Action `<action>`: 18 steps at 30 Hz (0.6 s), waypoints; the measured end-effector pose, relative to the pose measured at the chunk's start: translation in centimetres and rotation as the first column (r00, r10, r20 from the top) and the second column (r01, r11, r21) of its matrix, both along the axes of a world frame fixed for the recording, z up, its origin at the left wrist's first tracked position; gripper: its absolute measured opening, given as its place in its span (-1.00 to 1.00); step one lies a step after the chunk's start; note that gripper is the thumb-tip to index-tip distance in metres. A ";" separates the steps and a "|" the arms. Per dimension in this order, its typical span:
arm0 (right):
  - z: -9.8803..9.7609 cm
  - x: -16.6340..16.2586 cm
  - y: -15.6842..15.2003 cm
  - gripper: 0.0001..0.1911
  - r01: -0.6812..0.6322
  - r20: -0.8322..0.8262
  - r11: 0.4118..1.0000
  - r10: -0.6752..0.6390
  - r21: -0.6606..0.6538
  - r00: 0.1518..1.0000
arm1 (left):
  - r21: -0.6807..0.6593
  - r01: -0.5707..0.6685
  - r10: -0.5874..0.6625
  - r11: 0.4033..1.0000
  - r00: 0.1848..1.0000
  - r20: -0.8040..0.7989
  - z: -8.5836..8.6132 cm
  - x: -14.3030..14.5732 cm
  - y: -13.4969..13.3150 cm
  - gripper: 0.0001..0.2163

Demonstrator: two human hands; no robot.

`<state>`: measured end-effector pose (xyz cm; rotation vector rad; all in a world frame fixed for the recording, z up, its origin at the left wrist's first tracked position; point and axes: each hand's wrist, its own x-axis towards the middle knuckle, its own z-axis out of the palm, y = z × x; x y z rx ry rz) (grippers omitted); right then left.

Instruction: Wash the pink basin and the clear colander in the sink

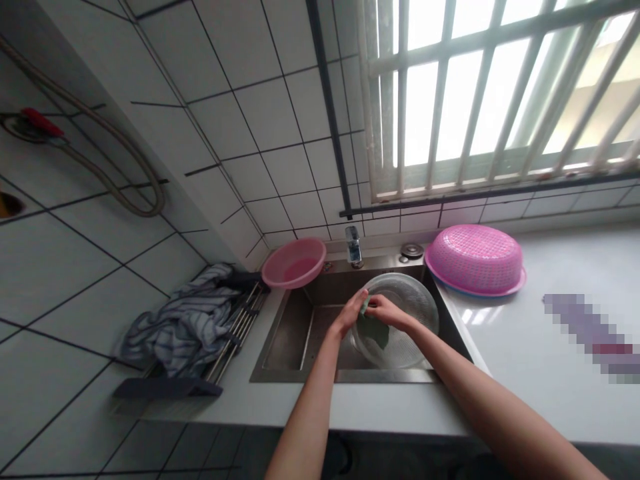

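Note:
My left hand (350, 312) and my right hand (387, 311) are close together over the sink. Between them is a thin, dull green cloth (375, 331), pinched by the fingers of both hands, with its lower part hanging down. Just below and behind the cloth, a pale see-through mesh basin (413, 320) sits in the right part of the steel sink (285, 343). The fingertips are small in view and partly covered by the cloth.
A chrome faucet (353, 245) stands behind the sink. A pink basin (295, 263) is at the back left, and an upturned pink basket (475, 260) at the right. Striped cloth (187, 327) lies on a metal rack to the left. A drain stopper (412, 250) rests on the rim.

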<state>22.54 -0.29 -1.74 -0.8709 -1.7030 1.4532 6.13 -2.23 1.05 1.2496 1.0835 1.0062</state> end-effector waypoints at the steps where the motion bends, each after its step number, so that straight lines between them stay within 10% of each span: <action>1: 0.3 0.5 0.4 -0.75 0.109 -0.045 0.994 -0.110 -0.007 0.993 | 0.002 0.021 -0.021 1.000 1.000 0.014 0.0 0.2 -0.1 -0.38; 5: 0.9 1.8 1.4 -0.64 0.387 -0.150 0.920 -0.391 -0.056 0.908 | -0.071 0.061 -0.057 0.996 0.997 0.047 0.3 0.7 -0.4 -0.32; 11: -0.9 -0.8 -0.8 -0.81 -0.015 0.002 0.999 0.015 -0.041 1.000 | 0.006 0.005 -0.005 1.000 0.999 -0.036 0.3 0.1 -0.3 -0.31; 18: -1.9 -2.1 -1.1 -0.84 -0.016 0.007 0.999 0.017 -0.029 1.000 | 0.028 0.049 -0.047 0.998 0.997 -0.061 0.1 -0.4 0.0 -0.28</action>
